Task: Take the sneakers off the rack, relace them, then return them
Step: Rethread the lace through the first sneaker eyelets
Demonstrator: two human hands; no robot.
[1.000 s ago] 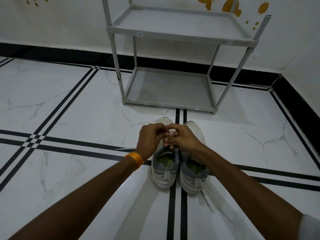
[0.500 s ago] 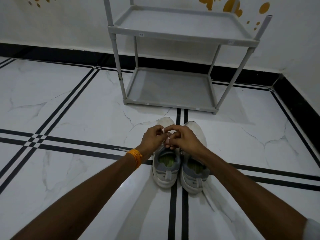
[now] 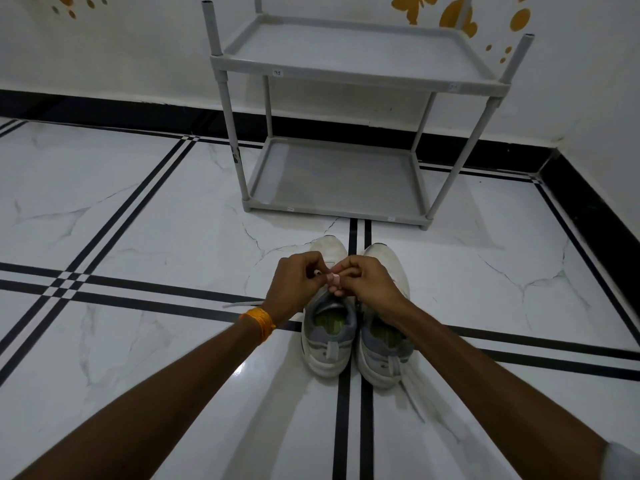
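Your left hand [image 3: 294, 282] & right hand [image 3: 367, 282] both pinch the lace [image 3: 317, 273] over the left sneaker [image 3: 329, 337]; right sneaker [image 3: 384, 348] touching beside it, rack [image 3: 346, 202] just beyond.

two sneakers, two hands, one rack

two white sneakers [image 3: 360, 327] side by side under the fingers [image 3: 334, 279], two hands [image 3: 334, 277] meeting over the left shoe, one grey rack [image 3: 349, 81] with two shelves beyond the fingertips, one orange wristband [image 3: 259, 322] behind them.

Hands [image 3: 332, 282] hide left sneaker [image 3: 329, 341] lacing; grip on lace unclear.
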